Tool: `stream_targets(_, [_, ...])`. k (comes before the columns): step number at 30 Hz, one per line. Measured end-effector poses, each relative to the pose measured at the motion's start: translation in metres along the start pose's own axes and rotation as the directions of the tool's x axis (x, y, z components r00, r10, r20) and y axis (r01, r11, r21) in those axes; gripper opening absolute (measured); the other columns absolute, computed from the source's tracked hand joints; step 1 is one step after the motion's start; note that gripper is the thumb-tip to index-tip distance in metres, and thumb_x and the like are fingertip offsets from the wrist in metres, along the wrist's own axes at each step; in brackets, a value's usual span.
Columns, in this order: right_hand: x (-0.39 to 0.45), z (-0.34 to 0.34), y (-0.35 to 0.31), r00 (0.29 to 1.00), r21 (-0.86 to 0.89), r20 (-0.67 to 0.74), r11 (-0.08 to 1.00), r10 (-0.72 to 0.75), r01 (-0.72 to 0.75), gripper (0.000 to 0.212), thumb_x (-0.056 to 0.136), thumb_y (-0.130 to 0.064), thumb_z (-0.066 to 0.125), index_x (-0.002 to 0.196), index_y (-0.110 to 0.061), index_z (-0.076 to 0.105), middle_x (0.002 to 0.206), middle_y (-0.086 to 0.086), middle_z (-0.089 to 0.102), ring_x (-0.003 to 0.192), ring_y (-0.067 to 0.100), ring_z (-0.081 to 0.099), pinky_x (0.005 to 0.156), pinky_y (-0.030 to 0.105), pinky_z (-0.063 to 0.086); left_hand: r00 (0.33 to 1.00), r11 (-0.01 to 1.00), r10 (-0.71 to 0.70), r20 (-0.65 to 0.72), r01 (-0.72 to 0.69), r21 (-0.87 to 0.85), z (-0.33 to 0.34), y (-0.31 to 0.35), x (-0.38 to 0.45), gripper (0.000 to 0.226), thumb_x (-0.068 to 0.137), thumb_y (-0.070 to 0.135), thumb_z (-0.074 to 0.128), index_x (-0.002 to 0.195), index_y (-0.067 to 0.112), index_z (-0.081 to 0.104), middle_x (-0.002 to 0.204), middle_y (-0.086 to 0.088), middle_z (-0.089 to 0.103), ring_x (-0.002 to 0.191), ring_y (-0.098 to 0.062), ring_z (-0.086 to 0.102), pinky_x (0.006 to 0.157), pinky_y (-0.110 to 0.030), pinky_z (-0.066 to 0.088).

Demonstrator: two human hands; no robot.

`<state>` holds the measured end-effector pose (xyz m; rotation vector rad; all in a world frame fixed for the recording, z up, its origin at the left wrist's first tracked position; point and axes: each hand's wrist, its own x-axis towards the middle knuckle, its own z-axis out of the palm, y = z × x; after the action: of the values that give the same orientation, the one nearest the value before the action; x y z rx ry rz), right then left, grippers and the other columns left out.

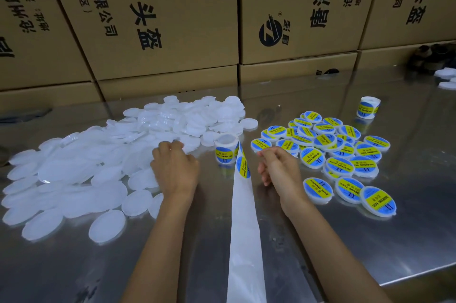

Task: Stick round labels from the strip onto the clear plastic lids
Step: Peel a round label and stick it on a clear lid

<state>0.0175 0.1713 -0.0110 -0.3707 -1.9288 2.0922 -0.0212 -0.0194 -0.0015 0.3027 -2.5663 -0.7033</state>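
Your labelled lids point(330, 154) on the right carry blue and yellow round labels reading "SOLDERING PASTE". The same label point(243, 167) sits on the white strip point(243, 228), which runs from the roll point(225, 148) at centre toward you. A second roll point(367, 107) stands far right. The cardboard boxes point(160, 19) behind the steel table point(370, 241) show Chinese print and "-P". Your left hand point(174, 167) rests with curled fingers on the near edge of the plain lids point(98, 159) heaped at left; whether it grasps one, you cannot tell. Your right hand point(277, 165) hovers just right of the strip, fingers curled, seemingly holding nothing.
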Motion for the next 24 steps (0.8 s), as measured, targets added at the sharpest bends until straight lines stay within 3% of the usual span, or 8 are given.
stream_targets(2, [-0.001,0.003,0.004,0.995,-0.103,-0.022,0.990,-0.096,0.093,0.012,0.093,-0.016,0.056,0.084,-0.011,0.063,0.058,-0.007,0.058,0.049,0.006,0.048,0.050,0.020,0.039,0.999,0.997,-0.005,0.043,0.001,0.083,0.001,-0.010,0.004,0.035,0.093,0.010,0.057,0.126,0.001,0.062,0.134,-0.017,0.054,0.128,-0.034,0.041,0.102,-0.041,0.036])
stream_targets(5, [-0.002,0.006,0.009,0.960,-0.234,0.016,0.933,-0.278,0.274,0.006,0.089,-0.015,0.063,0.085,-0.019,0.062,0.077,-0.009,0.062,0.067,-0.001,0.054,0.065,0.014,0.044,0.997,0.998,-0.028,0.070,0.024,0.055,0.003,-0.016,0.004,0.022,0.089,0.007,0.061,0.108,-0.004,0.068,0.114,-0.022,0.063,0.116,-0.035,0.048,0.095,-0.043,0.042])
stream_targets(7, [-0.003,0.007,0.013,0.937,-0.308,0.085,0.886,-0.338,0.348,0.011,0.087,-0.015,0.066,0.091,-0.023,0.058,0.092,-0.007,0.062,0.081,0.004,0.056,0.078,0.021,0.046,0.998,0.999,-0.043,0.050,0.043,0.005,0.003,-0.015,0.003,0.016,0.086,0.002,0.062,0.098,-0.004,0.070,0.098,-0.022,0.063,0.106,-0.037,0.053,0.088,-0.045,0.046])
stream_targets(11, [-0.002,0.008,0.021,0.923,-0.446,0.204,0.808,-0.326,0.384,0.037,0.084,-0.024,0.073,0.114,-0.028,0.053,0.120,-0.009,0.055,0.112,0.011,0.053,0.097,0.031,0.045,0.999,0.998,-0.040,0.020,0.041,-0.037,0.001,-0.011,0.003,0.009,0.084,0.001,0.063,0.088,0.001,0.071,0.068,0.003,0.036,0.096,-0.037,0.056,0.081,-0.044,0.047])
stream_targets(15, [-0.003,0.007,0.023,0.908,-0.486,0.288,0.771,-0.304,0.412,0.055,0.082,-0.024,0.076,0.130,-0.020,0.050,0.127,-0.007,0.055,0.122,0.015,0.051,0.103,0.039,0.043,0.997,0.991,-0.051,-0.057,0.044,-0.127,0.000,-0.009,0.005,0.013,0.091,0.013,0.061,0.098,0.003,0.065,0.080,-0.006,0.055,0.099,-0.034,0.055,0.078,-0.042,0.048])
stream_targets(17, [-0.004,0.007,0.022,0.905,-0.515,0.305,0.748,-0.297,0.419,0.057,0.082,-0.025,0.075,0.132,-0.019,0.048,0.126,-0.006,0.056,0.121,0.016,0.051,0.103,0.041,0.042,0.993,0.975,-0.051,-0.108,0.026,-0.220,-0.002,-0.007,0.006,0.013,0.094,0.018,0.058,0.101,0.007,0.057,0.087,-0.008,0.057,0.091,-0.031,0.055,0.070,-0.037,0.046])
stream_targets(21, [-0.004,0.007,0.022,0.905,-0.527,0.315,0.741,-0.285,0.417,0.058,0.082,-0.023,0.076,0.132,-0.020,0.048,0.121,-0.011,0.056,0.122,0.016,0.051,0.105,0.041,0.041,0.990,0.875,-0.139,-0.030,0.109,-0.472,-0.010,0.001,0.008,0.011,0.092,0.018,0.058,0.097,0.013,0.049,0.078,-0.002,0.055,0.075,-0.023,0.056,0.054,-0.030,0.038])
stream_targets(24, [-0.003,0.008,0.022,0.904,-0.507,0.307,0.753,-0.298,0.420,0.059,0.081,-0.019,0.077,0.132,-0.018,0.049,0.124,-0.011,0.055,0.125,0.017,0.052,0.106,0.040,0.042,0.960,0.640,-0.212,0.182,0.278,-0.716,-0.016,0.009,0.009,0.015,0.091,0.012,0.063,0.104,0.015,0.057,0.090,-0.002,0.063,0.086,-0.029,0.067,0.065,-0.032,0.054])
